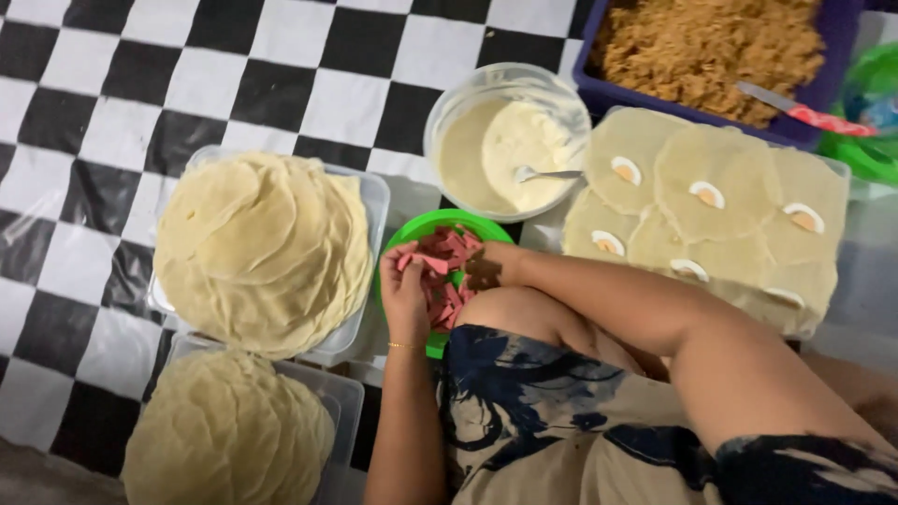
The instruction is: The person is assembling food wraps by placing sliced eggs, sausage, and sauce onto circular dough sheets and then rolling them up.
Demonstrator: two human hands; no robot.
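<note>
The things rest on a black-and-white checkered floor covering (103, 103); the person sits at its near edge.

Near the left near corner, a clear plastic tray (329, 393) carries a stack of pale round dough wrappers (224, 435). Just beyond it, a second clear plastic tray (372, 201) carries a larger stack of the same pale round wrappers (262, 248).

Right of that tray stands a shallow green plastic bowl (426, 226) holding flat pink-red meat pieces (447, 281). Both hands work in this bowl. The left hand (408, 290) lies at the bowl's left rim, its fingers (404, 260) curled loosely over a few pink pieces; whether they are gripped cannot be told. The right hand (486, 266) comes in from the right, fingers bent down into the pile; its grip is likewise hidden. The pieces lie directly under and between the two hands, so neither is clearly nearer. The pieces are small and lie jumbled, with no common long axis.

Beyond the green bowl stands a round clear plastic bowl (449, 103) of cream-coloured paste with a metal spoon (547, 174) resting in it.

Toward the right edge, a flat tray (842, 168) bears single wrappers laid out flat (739, 201), each topped with an egg slice (708, 194). Beyond it, a dark blue rectangular tub (842, 37) holds brown shredded filling (702, 47), with a red-handled knife (804, 114) across its rim. A green plastic item (865, 154) sits at the far right edge. No labels or signs are visible.
</note>
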